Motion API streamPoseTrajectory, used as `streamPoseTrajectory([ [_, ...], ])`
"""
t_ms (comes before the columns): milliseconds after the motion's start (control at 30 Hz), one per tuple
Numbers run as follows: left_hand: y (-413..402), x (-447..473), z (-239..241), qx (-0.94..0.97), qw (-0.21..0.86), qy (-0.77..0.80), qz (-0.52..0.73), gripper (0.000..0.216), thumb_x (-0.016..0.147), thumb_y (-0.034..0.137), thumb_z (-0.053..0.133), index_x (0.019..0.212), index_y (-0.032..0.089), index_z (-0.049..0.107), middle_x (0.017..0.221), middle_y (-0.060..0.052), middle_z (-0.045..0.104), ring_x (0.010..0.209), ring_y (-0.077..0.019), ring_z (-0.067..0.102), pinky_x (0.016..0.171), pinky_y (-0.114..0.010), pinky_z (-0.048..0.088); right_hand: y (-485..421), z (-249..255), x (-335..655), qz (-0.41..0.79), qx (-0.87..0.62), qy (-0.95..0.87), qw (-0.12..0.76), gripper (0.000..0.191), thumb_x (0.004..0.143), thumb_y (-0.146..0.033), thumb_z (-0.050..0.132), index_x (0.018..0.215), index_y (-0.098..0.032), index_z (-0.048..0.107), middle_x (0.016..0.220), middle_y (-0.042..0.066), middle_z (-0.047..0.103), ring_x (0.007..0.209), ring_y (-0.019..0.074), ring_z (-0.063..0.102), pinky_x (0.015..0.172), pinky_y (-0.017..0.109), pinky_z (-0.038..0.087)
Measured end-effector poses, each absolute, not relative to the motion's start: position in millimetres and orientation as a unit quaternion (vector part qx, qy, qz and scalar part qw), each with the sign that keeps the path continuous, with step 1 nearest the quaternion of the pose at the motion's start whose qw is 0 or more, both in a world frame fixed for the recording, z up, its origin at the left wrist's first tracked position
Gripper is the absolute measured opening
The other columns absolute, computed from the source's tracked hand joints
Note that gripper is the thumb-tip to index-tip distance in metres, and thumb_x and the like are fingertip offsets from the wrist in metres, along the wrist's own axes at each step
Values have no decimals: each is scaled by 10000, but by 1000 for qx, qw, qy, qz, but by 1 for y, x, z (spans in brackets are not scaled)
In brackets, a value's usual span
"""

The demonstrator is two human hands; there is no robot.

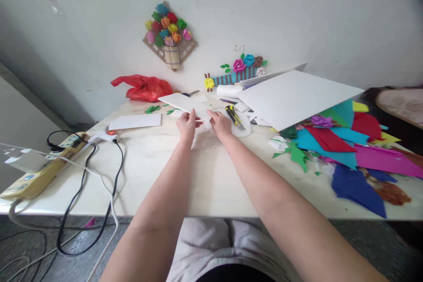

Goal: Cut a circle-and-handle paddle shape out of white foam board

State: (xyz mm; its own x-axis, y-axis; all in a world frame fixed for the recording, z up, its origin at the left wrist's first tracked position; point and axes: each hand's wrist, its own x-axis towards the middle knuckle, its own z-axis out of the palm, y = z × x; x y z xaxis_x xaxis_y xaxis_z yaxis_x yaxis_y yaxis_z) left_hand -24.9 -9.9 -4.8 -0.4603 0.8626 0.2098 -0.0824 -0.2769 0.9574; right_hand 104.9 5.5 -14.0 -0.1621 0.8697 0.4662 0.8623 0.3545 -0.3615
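Observation:
A white foam board piece [177,100] is held tilted above the middle of the table. My left hand [187,126] is closed on its near edge, thumb on top. My right hand [219,124] pinches the right end of the same piece, though the exact grip of its fingertips is partly hidden. Just right of my right hand lies a yellow and black utility knife [233,116], resting on a rounded white piece [243,128]. A separate white strip [135,121] lies to the left, with small green paper leaves [152,109] behind it.
Large white boards [300,97] lean at the right over a pile of coloured paper [330,141]. At left are a power strip [42,172], black cords [86,167] and a white corded device [105,135]. A red plastic bag [148,89] sits near the wall, below a flower decoration [170,31].

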Motion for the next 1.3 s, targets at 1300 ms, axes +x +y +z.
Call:
streamPoseTrajectory([
  [1300,3,-105,-4,54,348,519,779,188,832,4,520,802,179,457,578,38,526,464,-71,526,465,-165,477,20,-21,97,432,-543,-544,471,151,914,-183,491,958,-160,633,703,-1,688,450,56,571,423,138,444],
])
